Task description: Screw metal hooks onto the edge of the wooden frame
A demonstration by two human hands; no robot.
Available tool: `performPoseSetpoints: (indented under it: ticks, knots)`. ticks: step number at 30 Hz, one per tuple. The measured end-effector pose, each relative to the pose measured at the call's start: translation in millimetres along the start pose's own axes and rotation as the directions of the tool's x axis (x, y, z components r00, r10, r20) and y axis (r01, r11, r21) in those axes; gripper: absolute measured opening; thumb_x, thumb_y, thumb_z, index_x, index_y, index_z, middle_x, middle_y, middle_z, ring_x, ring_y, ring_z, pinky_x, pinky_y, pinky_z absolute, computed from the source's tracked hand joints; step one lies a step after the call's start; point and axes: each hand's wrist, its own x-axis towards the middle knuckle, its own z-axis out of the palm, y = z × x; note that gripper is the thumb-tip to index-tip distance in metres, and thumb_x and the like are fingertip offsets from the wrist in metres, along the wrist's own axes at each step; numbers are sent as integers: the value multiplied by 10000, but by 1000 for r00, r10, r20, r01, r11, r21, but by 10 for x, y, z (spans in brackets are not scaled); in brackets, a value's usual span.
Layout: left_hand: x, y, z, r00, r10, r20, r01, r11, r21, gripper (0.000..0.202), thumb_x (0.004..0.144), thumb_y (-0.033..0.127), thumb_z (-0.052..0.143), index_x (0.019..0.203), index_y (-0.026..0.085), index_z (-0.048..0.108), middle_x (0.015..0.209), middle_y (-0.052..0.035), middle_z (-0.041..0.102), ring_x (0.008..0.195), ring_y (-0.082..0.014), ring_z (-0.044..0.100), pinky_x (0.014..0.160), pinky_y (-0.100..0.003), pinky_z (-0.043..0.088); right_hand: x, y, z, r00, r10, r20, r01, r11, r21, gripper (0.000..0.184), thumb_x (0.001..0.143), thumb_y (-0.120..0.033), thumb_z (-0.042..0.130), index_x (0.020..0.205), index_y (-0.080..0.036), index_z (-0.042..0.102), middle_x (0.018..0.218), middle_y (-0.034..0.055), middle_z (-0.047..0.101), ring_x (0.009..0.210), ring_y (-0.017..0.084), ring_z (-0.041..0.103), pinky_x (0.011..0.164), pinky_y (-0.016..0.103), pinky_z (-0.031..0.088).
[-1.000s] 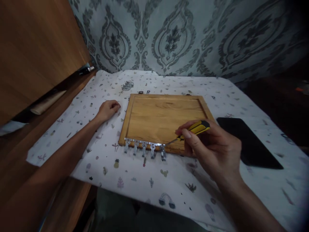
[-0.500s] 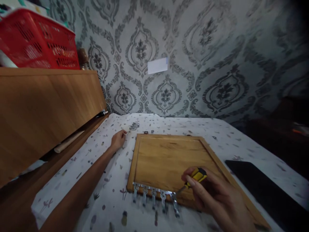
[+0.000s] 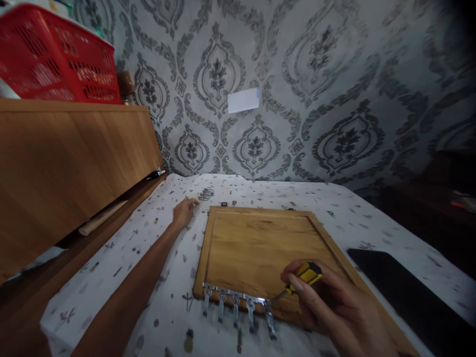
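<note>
My right hand (image 3: 327, 302) grips a screwdriver (image 3: 307, 275) with a yellow and black handle. Its shaft slants down left, the tip at the right end of a metal hook rail (image 3: 238, 294). Several silver hooks hang from this rail, which lies along the near edge of a framed wooden board (image 3: 260, 243). Beyond the board's left side, my left hand (image 3: 183, 213) rests on the cloth, fingers stretched toward a small cluster of dark metal pieces (image 3: 206, 194). Nothing shows in its fingers, though the fingertips are small and blurred.
A patterned white cloth (image 3: 171, 277) covers the surface. To the right lies a flat black object (image 3: 405, 292). Small dark pieces (image 3: 224, 204) sit behind the board. At left stands a wooden cabinet (image 3: 74, 163) bearing a red basket (image 3: 63, 54); a wooden rod (image 3: 102, 218) lies beneath.
My left hand's fingers have stretched slightly farther toward the small metal pieces. The screwdriver and right hand have shifted a little down and right, the tip still by the rail's right end.
</note>
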Motion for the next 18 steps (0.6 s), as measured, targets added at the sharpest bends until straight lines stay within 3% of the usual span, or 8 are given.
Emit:
performPoseSetpoints:
  ticks: [10, 18]
  knots:
    - [89, 0, 24, 1000, 2, 5, -2, 1000, 16, 337, 958, 369, 570, 1232, 175, 584, 1258, -102, 595, 1092, -210, 612, 932, -422, 546, 1, -53, 21, 1000, 1, -31, 0, 1000, 31, 350, 872, -560, 614, 867, -215, 675, 574, -11, 567, 430, 144, 511, 392, 254, 433]
    - [73, -15, 4, 999, -24, 30, 24, 1000, -3, 337, 955, 373, 573, 1223, 169, 589, 1250, -101, 599, 1094, -214, 611, 935, -426, 544, 4, -195, 53, 998, 6, -62, 0, 996, 91, 290, 871, -487, 646, 822, -203, 623, 494, -54, 491, 389, 110, 457, 376, 223, 376]
